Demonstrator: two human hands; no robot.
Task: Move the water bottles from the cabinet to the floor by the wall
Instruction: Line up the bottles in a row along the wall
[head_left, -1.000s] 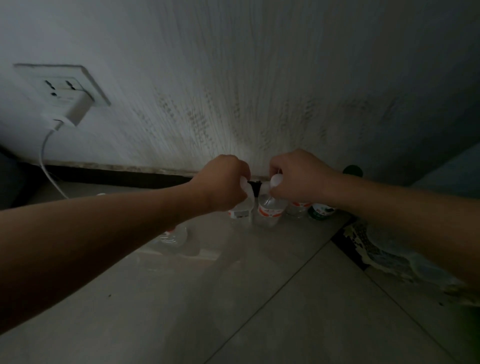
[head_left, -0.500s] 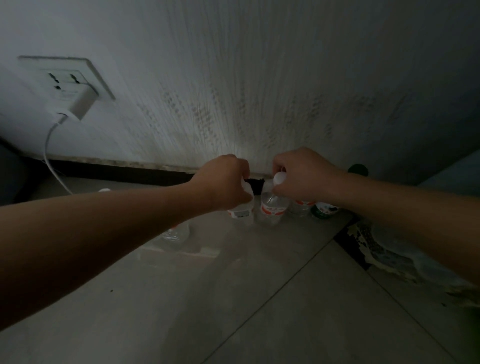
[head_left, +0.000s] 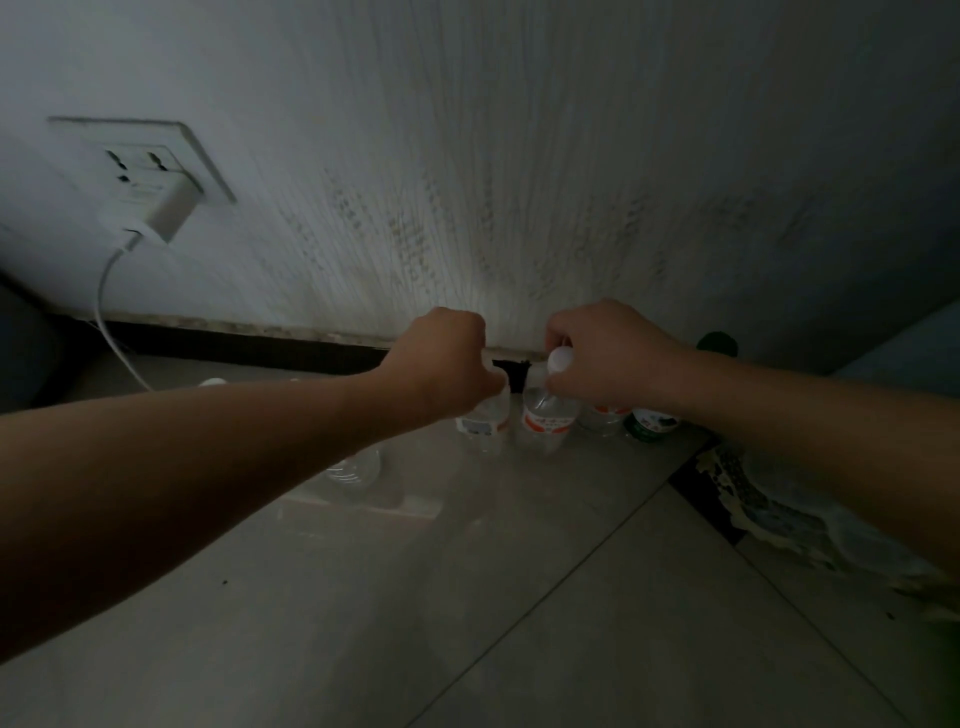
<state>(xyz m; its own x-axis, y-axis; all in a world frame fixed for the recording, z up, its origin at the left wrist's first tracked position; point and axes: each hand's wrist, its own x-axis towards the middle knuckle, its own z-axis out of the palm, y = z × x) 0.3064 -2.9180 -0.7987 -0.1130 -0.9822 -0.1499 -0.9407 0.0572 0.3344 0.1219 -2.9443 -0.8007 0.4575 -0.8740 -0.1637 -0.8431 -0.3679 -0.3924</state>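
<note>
At the foot of the wall (head_left: 519, 182), head view, the only one. Your left hand (head_left: 447, 364) is curled round the neck of the pale-label bottle (head_left: 483, 422). Your right hand (head_left: 608, 358) pinches the red-label bottle (head_left: 548, 418) just under its white cap (head_left: 560, 359). Both bottles are upright, side by side, close to the baseboard. Can't tell if their bases are flat on the floor (head_left: 467, 597) yet.

A clear bottle (head_left: 602, 415) and a green bottle (head_left: 652, 425) stand just right of them, partly behind your right wrist. One more bottle (head_left: 353, 467) sits under your left forearm.

Risks, my read:
- Let go before a base is flat and that bottle tips on the glossy tile and takes the row with it.
- Pulling your right hand back, the wrist could clip the two neighbours.
- Dropping your left forearm could topple the bottle beneath it.

The charger cable (head_left: 104, 301) hangs well apart on the left, no issue.
</note>
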